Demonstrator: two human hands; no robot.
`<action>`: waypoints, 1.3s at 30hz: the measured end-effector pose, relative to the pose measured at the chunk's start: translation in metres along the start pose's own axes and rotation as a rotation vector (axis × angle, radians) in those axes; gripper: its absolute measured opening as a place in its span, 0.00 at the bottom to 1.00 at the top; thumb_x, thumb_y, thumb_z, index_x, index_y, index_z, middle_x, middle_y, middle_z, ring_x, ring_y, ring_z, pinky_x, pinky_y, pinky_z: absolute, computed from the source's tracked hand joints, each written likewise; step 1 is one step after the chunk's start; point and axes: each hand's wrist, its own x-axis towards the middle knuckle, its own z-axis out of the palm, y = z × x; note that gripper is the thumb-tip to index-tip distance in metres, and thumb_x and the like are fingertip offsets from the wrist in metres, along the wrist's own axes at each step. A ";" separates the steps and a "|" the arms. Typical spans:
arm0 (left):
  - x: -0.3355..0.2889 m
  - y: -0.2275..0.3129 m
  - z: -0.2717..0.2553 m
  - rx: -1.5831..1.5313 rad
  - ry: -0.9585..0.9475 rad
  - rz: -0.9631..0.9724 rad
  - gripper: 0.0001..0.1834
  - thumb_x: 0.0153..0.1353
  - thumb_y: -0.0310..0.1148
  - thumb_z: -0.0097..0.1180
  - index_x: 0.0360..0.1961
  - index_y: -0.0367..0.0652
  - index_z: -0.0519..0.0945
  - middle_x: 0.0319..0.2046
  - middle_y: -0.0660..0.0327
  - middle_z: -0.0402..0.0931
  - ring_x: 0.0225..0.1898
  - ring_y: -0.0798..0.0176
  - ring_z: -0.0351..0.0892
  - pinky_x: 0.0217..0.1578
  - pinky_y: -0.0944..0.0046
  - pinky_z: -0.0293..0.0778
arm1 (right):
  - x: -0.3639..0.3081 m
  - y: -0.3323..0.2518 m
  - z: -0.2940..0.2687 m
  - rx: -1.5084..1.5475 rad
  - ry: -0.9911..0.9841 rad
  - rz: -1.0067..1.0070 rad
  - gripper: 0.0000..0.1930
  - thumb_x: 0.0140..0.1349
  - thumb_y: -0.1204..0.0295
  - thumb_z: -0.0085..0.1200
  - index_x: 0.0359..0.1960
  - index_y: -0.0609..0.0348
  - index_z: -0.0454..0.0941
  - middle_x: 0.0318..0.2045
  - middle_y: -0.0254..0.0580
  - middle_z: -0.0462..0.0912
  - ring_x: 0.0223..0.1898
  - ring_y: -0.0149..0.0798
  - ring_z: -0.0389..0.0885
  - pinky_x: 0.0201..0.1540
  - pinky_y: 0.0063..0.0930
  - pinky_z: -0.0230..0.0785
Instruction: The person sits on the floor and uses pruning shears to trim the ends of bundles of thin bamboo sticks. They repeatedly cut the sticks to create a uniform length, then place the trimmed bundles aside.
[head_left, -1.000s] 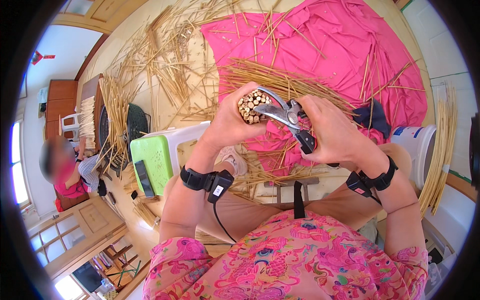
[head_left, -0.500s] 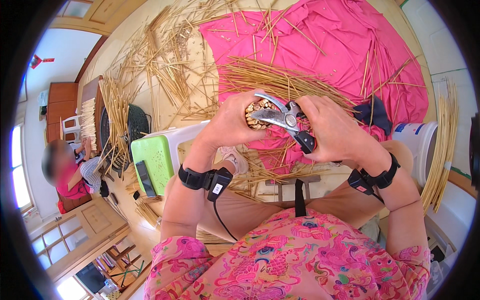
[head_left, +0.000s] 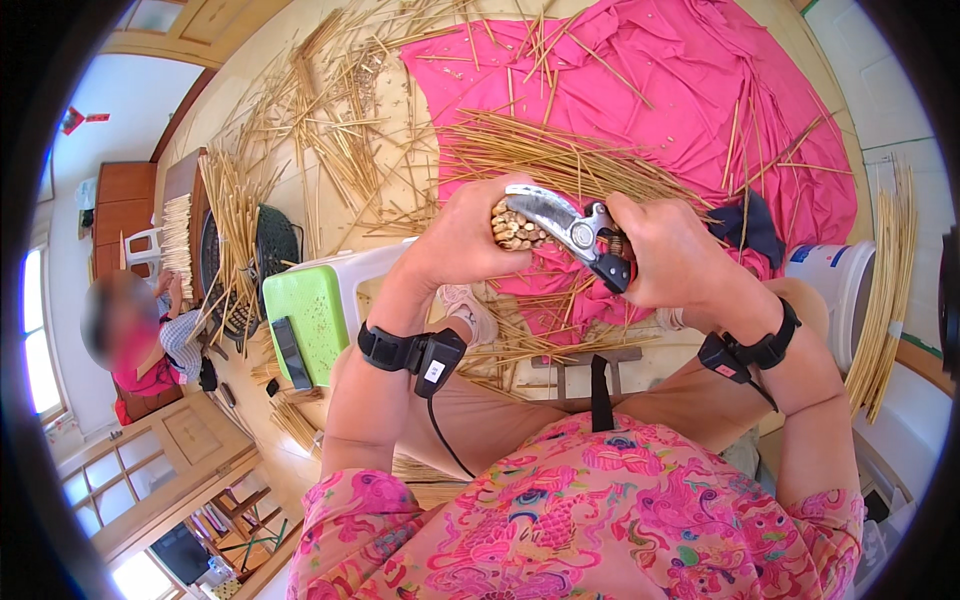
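Note:
My left hand [head_left: 470, 232] is wrapped round a tight bundle of straw-coloured stalks [head_left: 517, 230]. Its cut ends face up toward me, and the rest of its length is hidden below. In my right hand [head_left: 668, 245] is a pair of pruning shears [head_left: 580, 235], with silver blades and black handles. The blades lie along the far side of the bundle's ends, looking nearly closed; whether a stalk is between them I cannot tell. Beyond both hands, long loose stalks [head_left: 560, 150] lie in a heap on a pink cloth [head_left: 640, 90].
Scattered stalks [head_left: 340, 150] cover the floor at the far left. A green-topped stool [head_left: 315, 310] with a phone [head_left: 291, 352] on it stands left. At the right are a white bucket [head_left: 835, 290] and a tied stalk bundle [head_left: 885, 300]. Another person [head_left: 150, 340] sits far left beside a black basket [head_left: 275, 245].
The shears' jaws, spread wide over the bundle's ends before, have come together. Their blades have shifted toward the bundle's far edge, and my right fingers have squeezed the handles closer.

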 end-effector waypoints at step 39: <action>0.015 -0.005 0.023 -0.509 0.423 -0.137 0.19 0.55 0.22 0.63 0.49 0.38 0.77 0.42 0.65 0.80 0.43 0.71 0.79 0.46 0.67 0.75 | 0.011 -0.011 0.009 0.079 0.118 0.185 0.37 0.44 0.62 0.71 0.55 0.67 0.68 0.46 0.59 0.77 0.52 0.60 0.76 0.55 0.47 0.69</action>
